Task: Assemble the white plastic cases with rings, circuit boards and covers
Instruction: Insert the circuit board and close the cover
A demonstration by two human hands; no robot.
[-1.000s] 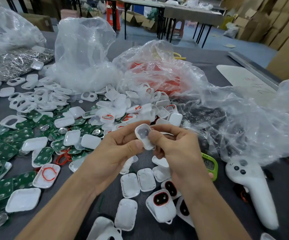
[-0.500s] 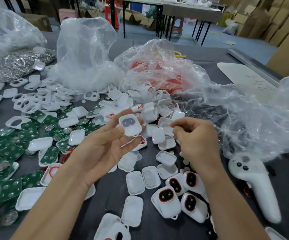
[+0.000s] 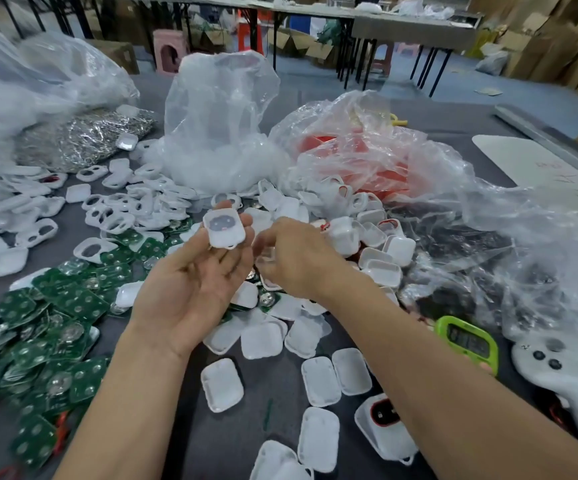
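My left hand is palm up over the table, and its fingertips and thumb hold a white plastic case with a dark oval window facing me. My right hand hovers just right of it, over the pile of white cases. Its fingers are curled and blurred, so what they hold cannot be made out. Green circuit boards lie at the left, and white covers sit below my hands. Near my right forearm lies a case with a red ring.
Clear plastic bags stand behind the pile: one of white parts, one of red rings, one of metal pieces. A crumpled bag spreads to the right. A green timer and a white controller lie at the right.
Both hands held the case together a second ago. My right hand let go and moved away to the right, then came back beside my left hand, which keeps the case.
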